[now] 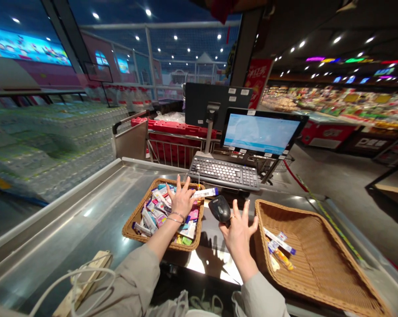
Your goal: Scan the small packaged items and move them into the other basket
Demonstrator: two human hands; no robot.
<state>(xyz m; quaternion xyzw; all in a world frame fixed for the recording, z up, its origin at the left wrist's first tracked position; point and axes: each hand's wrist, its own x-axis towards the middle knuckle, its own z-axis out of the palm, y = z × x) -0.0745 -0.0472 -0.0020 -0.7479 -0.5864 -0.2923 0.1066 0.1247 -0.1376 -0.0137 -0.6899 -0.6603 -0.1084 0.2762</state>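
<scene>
My left hand (181, 202) is over the left wicker basket (128, 229), palm down. Its thumb side is closed on one end of a slim white box (205, 193) with a blue end, while the other fingers are spread. The box juts right past the basket rim, toward a black barcode scanner (219, 208). My right hand (237, 233) grips the scanner with thumb and forefinger; its other fingers stick up, apart. Many small colourful packets (159, 207) fill the left basket. At right, a larger wicker basket (318, 246) holds several slim packs (280, 242) near its left side.
A keyboard (223, 171) and a lit screen (263, 132) stand behind the scanner, on the far side of the metal counter (109, 207). At front left, a white cable (71, 275) loops over a pale wooden block (86, 281). A shopping cart (172, 147) stands beyond.
</scene>
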